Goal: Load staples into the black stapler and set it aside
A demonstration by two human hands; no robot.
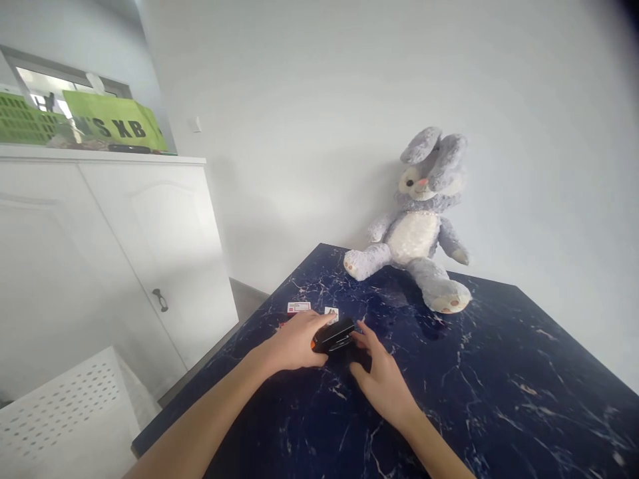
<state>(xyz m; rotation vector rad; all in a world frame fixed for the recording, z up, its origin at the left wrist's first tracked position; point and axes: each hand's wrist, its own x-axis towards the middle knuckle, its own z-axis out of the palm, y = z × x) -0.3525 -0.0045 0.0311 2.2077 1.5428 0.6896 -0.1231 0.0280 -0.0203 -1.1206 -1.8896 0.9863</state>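
Note:
A black stapler (336, 334) with an orange patch at its left end is in my left hand (298, 342), just above or on the dark blue marbled table (449, 372). My left thumb and fingers are closed round that end. At the stapler's other end is my right hand (382, 376), its thumb and fingers spread apart. The right fingertips are close to the stapler; whether they touch it I cannot tell. Behind my left hand lie a small white and red card or box (299, 307) and a small white printed piece (331, 311), both partly hidden.
A grey plush rabbit (414, 233) sits at the table's back edge against the white wall. To the left stands a white cabinet (164, 239) with a green tissue box (117, 120) and green basket (24, 120) on top. A white perforated chair (64, 412) is at lower left.

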